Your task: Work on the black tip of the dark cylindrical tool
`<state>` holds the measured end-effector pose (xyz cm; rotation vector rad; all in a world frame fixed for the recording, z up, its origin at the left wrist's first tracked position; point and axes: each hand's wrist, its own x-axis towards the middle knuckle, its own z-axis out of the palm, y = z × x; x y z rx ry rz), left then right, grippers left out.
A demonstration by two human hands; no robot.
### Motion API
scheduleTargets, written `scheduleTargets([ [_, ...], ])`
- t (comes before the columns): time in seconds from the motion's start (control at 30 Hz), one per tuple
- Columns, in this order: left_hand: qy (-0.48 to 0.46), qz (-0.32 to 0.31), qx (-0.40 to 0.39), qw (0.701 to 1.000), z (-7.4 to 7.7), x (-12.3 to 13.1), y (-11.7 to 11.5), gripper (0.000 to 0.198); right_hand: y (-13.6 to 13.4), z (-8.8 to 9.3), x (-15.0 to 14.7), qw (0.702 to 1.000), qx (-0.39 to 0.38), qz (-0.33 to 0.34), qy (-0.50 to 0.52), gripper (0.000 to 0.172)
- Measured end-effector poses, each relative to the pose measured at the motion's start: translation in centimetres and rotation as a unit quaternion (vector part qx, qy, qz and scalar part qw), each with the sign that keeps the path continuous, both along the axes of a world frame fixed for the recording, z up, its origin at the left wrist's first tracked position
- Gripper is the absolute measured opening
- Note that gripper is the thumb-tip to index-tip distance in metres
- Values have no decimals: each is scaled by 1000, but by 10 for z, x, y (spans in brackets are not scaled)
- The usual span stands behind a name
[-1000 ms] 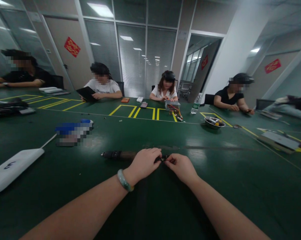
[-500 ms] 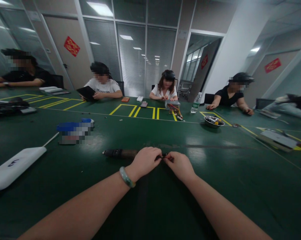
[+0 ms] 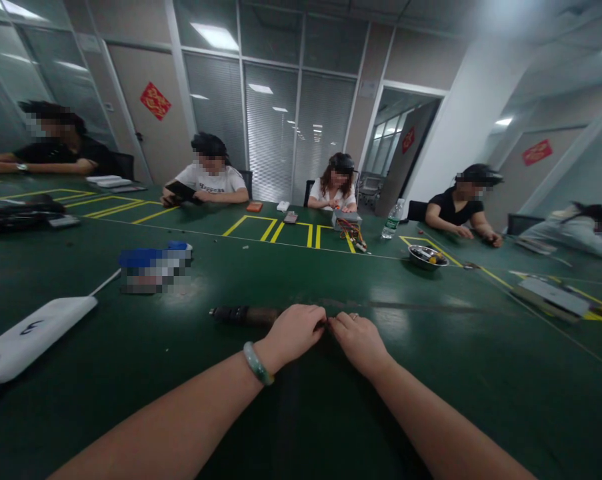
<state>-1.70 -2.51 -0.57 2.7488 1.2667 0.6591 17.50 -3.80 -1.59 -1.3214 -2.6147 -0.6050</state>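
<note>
The left hand (image 3: 293,333), a jade bangle (image 3: 257,363) on its wrist, and the right hand (image 3: 358,343), a ring (image 3: 353,317) on one finger, meet low over the green bench (image 3: 481,407). Both are curled, fingers bent toward each other, and their tips nearly touch. Whether they grip something small between them is hidden, so I cannot tell. A dark cylindrical tool (image 3: 243,315) with a brown middle section lies on the bench, its near end running under the left hand. It looks whole, but what has been done at that end cannot be seen.

To the left lie a white flat pad (image 3: 35,337) with a white cable and a pixelated blue-and-white object (image 3: 155,270). Farther off, a steel bowl (image 3: 427,257) sits near a plastic water bottle (image 3: 392,219) and a metal box with coloured wires (image 3: 345,228). Across the bench, a person in a white T-shirt (image 3: 211,180) holds a dark tablet (image 3: 181,191), and two others sit nearby.
</note>
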Motion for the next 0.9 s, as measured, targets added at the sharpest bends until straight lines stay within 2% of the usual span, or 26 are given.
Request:
scheduleTargets([
  [0.17,-11,10,-10,1000,2,-2,-1,16,6,1,1,999,7,39,-16,19],
  [0.27,-22,9,-16,1000,4,-4,-3,19,12,-1,3,998,-23,56,-9,21],
  [0.4,-31,14,-20,999,7,-4,-6,23,20,-5,6,996,-80,49,-8,17],
  [0.5,-47,15,-14,999,9,-4,-8,27,20,-5,4,995,-91,37,-13,18],
  [0.67,-74,-52,24,996,16,-9,-12,30,23,-2,6,995,-99,21,-7,20],
  [0.77,-76,-88,21,993,20,-13,-14,29,26,1,32,992,-114,-48,19,17],
  [0.83,-77,-107,16,991,22,-15,-15,30,24,5,65,988,-110,-103,34,19],
  [0.9,-78,-123,3,989,21,-16,-15,31,16,9,110,983,-101,-148,38,19],
])
